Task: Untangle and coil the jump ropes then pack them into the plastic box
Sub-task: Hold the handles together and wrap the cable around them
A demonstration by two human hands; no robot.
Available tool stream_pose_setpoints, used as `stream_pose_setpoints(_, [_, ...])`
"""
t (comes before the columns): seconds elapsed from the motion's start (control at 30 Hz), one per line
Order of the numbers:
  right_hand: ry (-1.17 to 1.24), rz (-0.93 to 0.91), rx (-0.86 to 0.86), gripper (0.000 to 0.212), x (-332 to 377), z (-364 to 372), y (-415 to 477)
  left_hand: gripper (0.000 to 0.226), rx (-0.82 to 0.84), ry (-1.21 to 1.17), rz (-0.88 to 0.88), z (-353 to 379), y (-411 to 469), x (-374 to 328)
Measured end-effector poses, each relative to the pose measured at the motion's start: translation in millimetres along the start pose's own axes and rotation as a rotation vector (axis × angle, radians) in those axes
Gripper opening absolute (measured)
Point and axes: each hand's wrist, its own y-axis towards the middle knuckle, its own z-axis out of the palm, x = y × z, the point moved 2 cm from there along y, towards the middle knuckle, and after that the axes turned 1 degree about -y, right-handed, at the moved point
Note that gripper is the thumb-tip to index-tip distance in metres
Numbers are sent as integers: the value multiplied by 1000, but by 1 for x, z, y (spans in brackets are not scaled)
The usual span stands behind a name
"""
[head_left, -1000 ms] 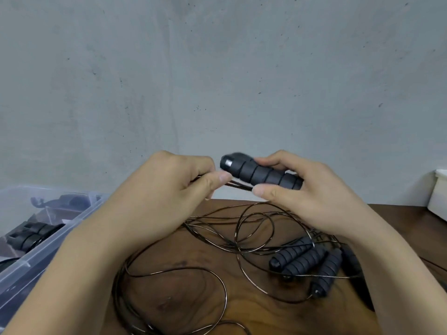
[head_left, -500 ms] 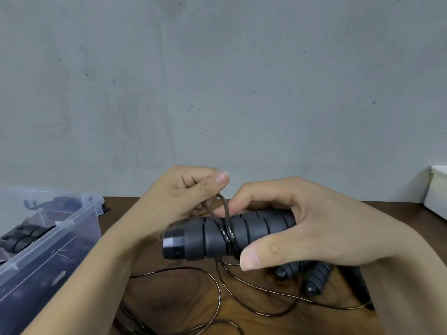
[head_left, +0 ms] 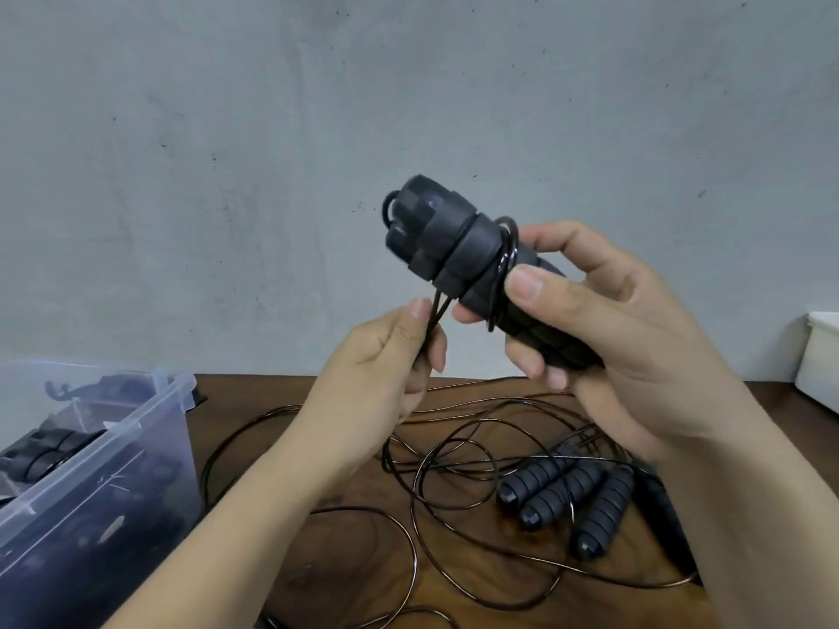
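My right hand (head_left: pixel 608 338) grips a pair of black ribbed jump rope handles (head_left: pixel 454 251), held up in front of the wall with their ends pointing up and left. Thin dark cord (head_left: pixel 506 261) is wound around the handles. My left hand (head_left: pixel 386 360) pinches two strands of that cord just below the handles. Loose cord (head_left: pixel 454 474) lies in loops on the wooden table (head_left: pixel 345 556). Three more black handles (head_left: pixel 563 497) lie on the table among the loops. The clear plastic box (head_left: pixel 91 465) stands at the left with black handles inside.
A grey wall rises right behind the table. A white container (head_left: pixel 819 356) sits at the right edge. A dark object (head_left: pixel 667 506) lies right of the three handles, partly hidden by my right arm.
My right hand has lifted the handles and tilted their ends upward. More cord is wrapped around them. My left hand has dropped from above the handles to below, still pinching the cord.
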Motion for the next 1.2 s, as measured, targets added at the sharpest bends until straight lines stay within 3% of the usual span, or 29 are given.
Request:
stream_pose_setpoints(0.2, [-228, -89, -229, 35, -6, 6, 3, 35, 21, 523, 117, 14, -6, -2])
stream_pose_setpoints(0.37, [-599, -138, -386, 41, -13, -5, 6, 40, 96, 688, 102, 18, -15, -10])
stream_pose_setpoints(0.47, [-712, -76, -389, 37, -18, -19, 10, 43, 111, 809, 123, 11, -18, -21])
stream_pose_setpoints(0.67, [-795, 110, -89, 38, -37, -20, 17, 25, 24, 753, 257, -18, -18, -45])
stream_pose_setpoints(0.8, [-769, 216, 170, 38, -39, -11, 14, 22, -57, 674, 240, -35, -16, -49])
stream_pose_setpoints(0.9, [-792, 304, 402, 29, -38, -2, 8, 27, 17, 585, 163, -38, -14, -47])
stream_pose_setpoints(1.0, [-633, 410, 583, 22, -28, 0, 0, 40, 122, 462, 106, -44, -11, -39])
stream_pose_setpoints(1.1, [-453, 403, 669, 15, -15, 1, -5, 47, 169, 347, 118, -49, -7, -31])
stream_pose_setpoints(1.2, [-312, 334, 697, 30, -8, 0, -8, 54, 225, 187, 179, -44, -6, -28])
